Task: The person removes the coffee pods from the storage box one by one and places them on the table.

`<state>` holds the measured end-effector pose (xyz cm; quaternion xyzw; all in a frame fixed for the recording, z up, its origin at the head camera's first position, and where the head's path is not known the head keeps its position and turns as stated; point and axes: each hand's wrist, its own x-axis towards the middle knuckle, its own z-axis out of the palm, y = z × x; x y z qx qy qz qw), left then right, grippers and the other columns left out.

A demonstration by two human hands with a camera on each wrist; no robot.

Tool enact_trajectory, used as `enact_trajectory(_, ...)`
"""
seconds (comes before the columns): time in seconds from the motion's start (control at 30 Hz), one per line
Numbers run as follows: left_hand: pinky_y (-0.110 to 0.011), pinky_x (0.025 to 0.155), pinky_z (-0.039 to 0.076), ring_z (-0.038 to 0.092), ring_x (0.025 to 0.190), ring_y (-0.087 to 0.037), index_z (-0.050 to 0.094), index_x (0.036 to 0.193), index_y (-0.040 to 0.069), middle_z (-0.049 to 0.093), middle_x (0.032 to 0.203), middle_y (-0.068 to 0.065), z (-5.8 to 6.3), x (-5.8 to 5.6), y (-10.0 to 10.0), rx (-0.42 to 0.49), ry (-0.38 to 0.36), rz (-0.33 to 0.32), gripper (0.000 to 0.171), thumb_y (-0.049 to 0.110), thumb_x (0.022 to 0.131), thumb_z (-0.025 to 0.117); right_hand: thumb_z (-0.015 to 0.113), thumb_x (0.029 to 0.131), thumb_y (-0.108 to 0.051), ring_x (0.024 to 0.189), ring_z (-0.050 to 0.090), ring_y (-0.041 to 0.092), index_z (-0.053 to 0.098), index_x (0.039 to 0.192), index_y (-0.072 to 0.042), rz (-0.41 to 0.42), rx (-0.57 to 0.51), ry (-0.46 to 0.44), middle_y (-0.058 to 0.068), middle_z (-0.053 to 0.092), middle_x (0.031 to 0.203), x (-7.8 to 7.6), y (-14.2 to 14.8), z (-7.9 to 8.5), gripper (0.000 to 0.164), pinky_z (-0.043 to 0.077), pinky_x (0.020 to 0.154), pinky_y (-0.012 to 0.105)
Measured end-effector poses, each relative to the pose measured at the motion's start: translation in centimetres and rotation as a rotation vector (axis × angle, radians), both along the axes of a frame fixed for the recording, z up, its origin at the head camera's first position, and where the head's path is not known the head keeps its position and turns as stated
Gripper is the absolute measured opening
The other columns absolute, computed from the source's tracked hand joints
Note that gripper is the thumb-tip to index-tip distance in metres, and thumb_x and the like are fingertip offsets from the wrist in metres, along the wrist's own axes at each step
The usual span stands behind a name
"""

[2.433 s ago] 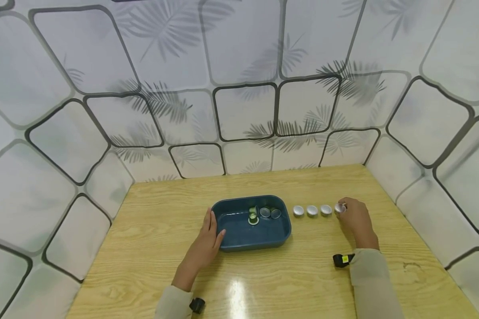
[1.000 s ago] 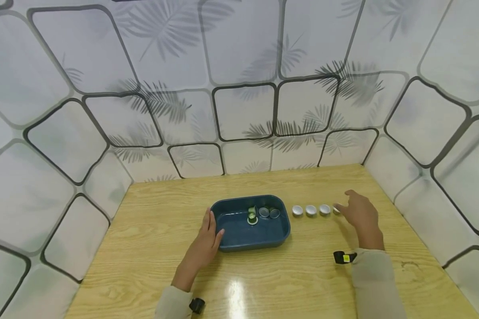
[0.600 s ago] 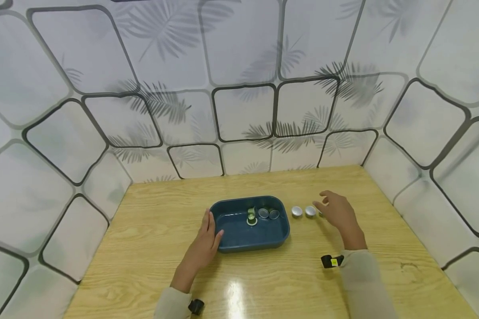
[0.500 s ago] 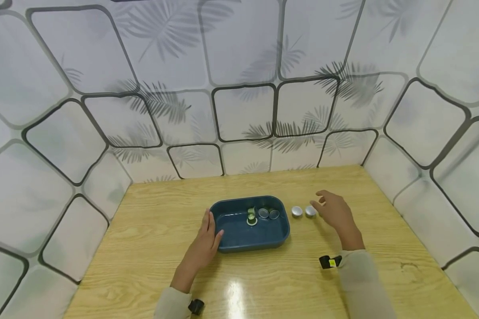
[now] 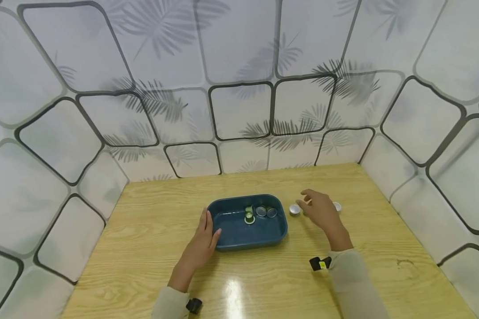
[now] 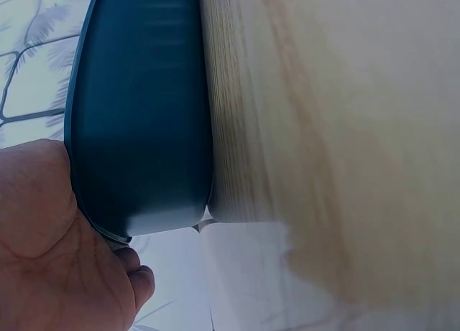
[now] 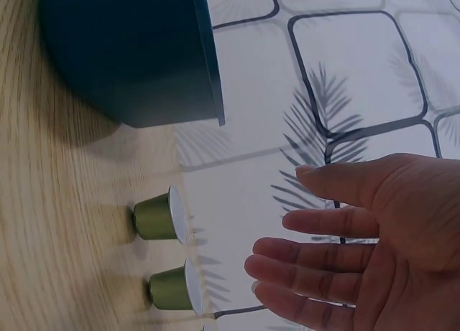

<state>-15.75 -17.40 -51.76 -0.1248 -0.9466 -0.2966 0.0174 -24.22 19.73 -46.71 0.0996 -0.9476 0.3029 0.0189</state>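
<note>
Here's the dish [image 5: 233,231] on the table [image 5: 151,230], left hand [image 5: 198,247] at its left end, capsules [image 5: 261,212] clustered inside, toward the back, centre to right. Off the right end, just beside it, one loose capsule [image 5: 294,210]; next along, a second capsule [image 7: 171,288]. Right hand [image 5: 321,213] over the row, so I can't tell what else sits underneath! Beyond it, a farther capsule [image 5: 337,206]. Wall covering [image 5: 241,110] behind and both sides.

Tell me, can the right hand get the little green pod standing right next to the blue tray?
Probably yes: the right hand looks empty and open, close to that green pod. I see nothing between them, and the blue tray stands a little apart from the pod.
</note>
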Motion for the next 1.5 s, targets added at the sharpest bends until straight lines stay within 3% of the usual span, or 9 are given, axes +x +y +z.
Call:
enact_trajectory(0.37,-0.054,0.117,0.029,0.012,0.153,-0.04,0.004,0.157,-0.012,-0.01,0.167,-0.024,0.1,0.2,0.0,-0.014,-0.002,0.017,0.072,0.03,0.112,0.041,0.063,0.102,-0.028,0.104,0.067,0.039,0.06,0.136,0.001,0.014,-0.025,0.019,0.025,0.067,0.122,0.4,-0.9,0.5,0.045,0.056,0.08,0.053)
enact_trajectory(0.73,-0.053,0.118,0.028,0.01,0.154,-0.038,0.003,0.158,-0.01,-0.01,0.167,-0.021,0.2,-0.3,0.1,-0.034,-0.017,0.006,0.073,0.031,0.112,0.041,0.062,0.103,-0.027,0.103,0.067,0.038,0.06,0.136,0.0,0.022,-0.042,0.024,0.023,0.068,0.119,0.8,-1.8,1.0,0.043,0.056,0.081,0.053)
enact_trajectory(1.27,-0.055,0.117,0.029,0.012,0.153,-0.042,0.005,0.157,-0.012,-0.008,0.166,-0.026,0.1,-0.2,0.1,-0.026,0.01,0.014,0.072,0.028,0.111,0.043,0.072,0.096,-0.017,0.087,0.068,0.025,0.067,0.128,-0.001,0.166,-0.029,0.086,0.017,0.071,0.111,1.1,-6.7,0.8,0.036,0.057,0.071,0.041)
enact_trajectory(1.4,-0.055,0.117,0.029,0.012,0.152,-0.042,0.004,0.157,-0.013,-0.008,0.166,-0.027,0.0,-0.2,0.1,-0.03,0.011,0.009,0.072,0.027,0.111,0.043,0.073,0.095,-0.015,0.082,0.066,0.019,0.068,0.128,-0.002,0.197,-0.008,0.067,0.013,0.071,0.109,1.1,-8.0,0.2,0.036,0.056,0.07,0.037)
enact_trajectory(1.5,-0.054,0.117,0.029,0.012,0.152,-0.042,0.004,0.157,-0.013,-0.008,0.166,-0.027,0.0,-0.3,0.0,-0.036,0.008,0.01,0.072,0.028,0.111,0.043,0.074,0.095,-0.015,0.088,0.068,0.02,0.069,0.128,-0.003,0.222,0.006,0.038,0.013,0.071,0.112,1.0,-9.1,-0.1,0.035,0.057,0.073,0.037)
